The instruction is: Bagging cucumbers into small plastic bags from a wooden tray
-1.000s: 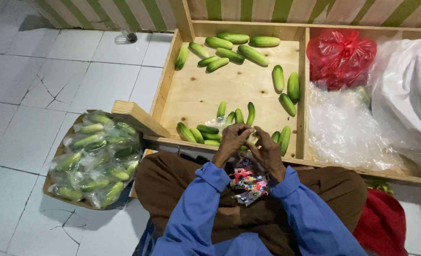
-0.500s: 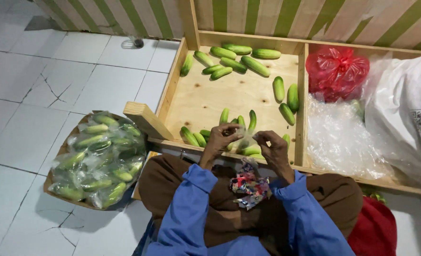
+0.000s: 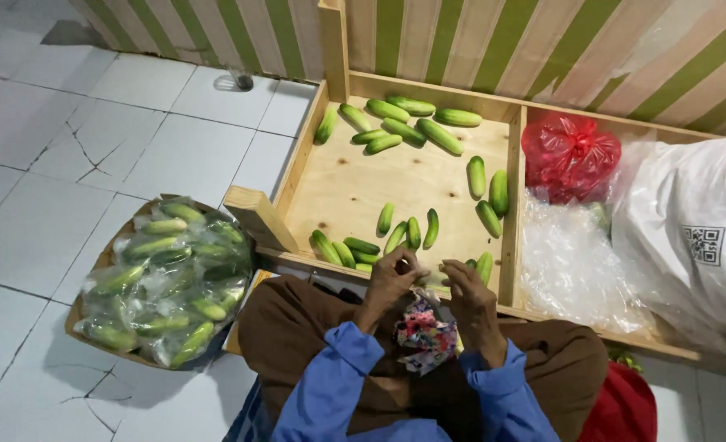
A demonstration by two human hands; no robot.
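Note:
I sit on the floor in front of a shallow wooden crate [image 3: 342,192] with loose green cucumbers [image 3: 412,131] scattered in it. My left hand [image 3: 389,282] and my right hand [image 3: 471,301] are close together over the crate's front edge, fingers bunched. Both pinch what looks like a small piece of clear plastic bag [image 3: 429,278] between them; what it holds is too small to tell. A row of cucumbers [image 3: 355,250] lies just beyond my fingers. A floral cloth [image 3: 424,334] rests in my lap under the hands.
On my left a tray holds clear bags packed with cucumbers [image 3: 162,278]. The crate's right compartment holds clear plastic sheets [image 3: 571,266] and a red plastic bag [image 3: 571,155]. A white sack [image 3: 698,229] lies at far right. A striped wall stands behind.
My hands stay together at the crate's front edge, working the plastic; they have drawn a little nearer to my lap. The view has tilted slightly upward.

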